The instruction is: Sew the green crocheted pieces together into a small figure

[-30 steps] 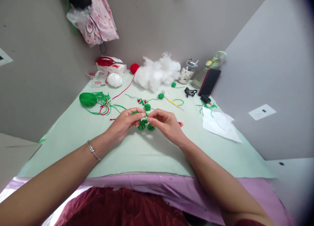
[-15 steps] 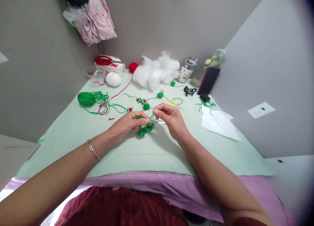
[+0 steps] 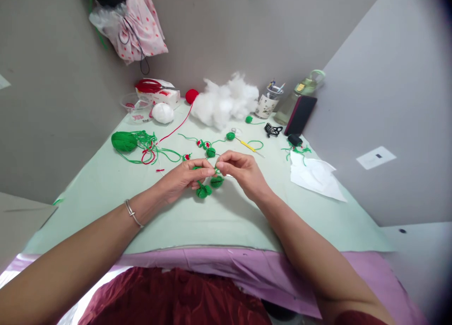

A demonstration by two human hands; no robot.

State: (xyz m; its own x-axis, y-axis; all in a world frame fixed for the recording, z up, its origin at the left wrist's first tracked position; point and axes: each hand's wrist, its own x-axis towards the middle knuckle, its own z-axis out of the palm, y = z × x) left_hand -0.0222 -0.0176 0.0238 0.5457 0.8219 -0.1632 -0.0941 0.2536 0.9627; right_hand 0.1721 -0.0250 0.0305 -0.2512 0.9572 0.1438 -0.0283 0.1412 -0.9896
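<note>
My left hand [image 3: 185, 178] is closed on a green crocheted piece, with small green balls [image 3: 203, 191] hanging below its fingers. My right hand [image 3: 243, 172] pinches green yarn [image 3: 217, 170] drawn from that piece, its fingertips almost touching those of the left. Another green ball [image 3: 216, 181] dangles between the two hands. Just beyond the fingers lies a green crocheted ball [image 3: 211, 152] with a dark thread. Part of a small metal tool shows under my right fingers, mostly hidden. A crochet hook with a yellow handle [image 3: 247, 146] rests farther back.
White stuffing [image 3: 226, 101] is heaped at the back beside a red yarn ball [image 3: 191, 96]. Green yarn [image 3: 124, 141] lies tangled at left. Red scissors [image 3: 150, 85] rest on a box. A phone [image 3: 300, 115] leans on a bottle at right, near white paper [image 3: 316, 177].
My right hand has moved slightly left and down, closer to my left fingertips. The hanging green balls have shifted apart, and the metal tool is more covered.
</note>
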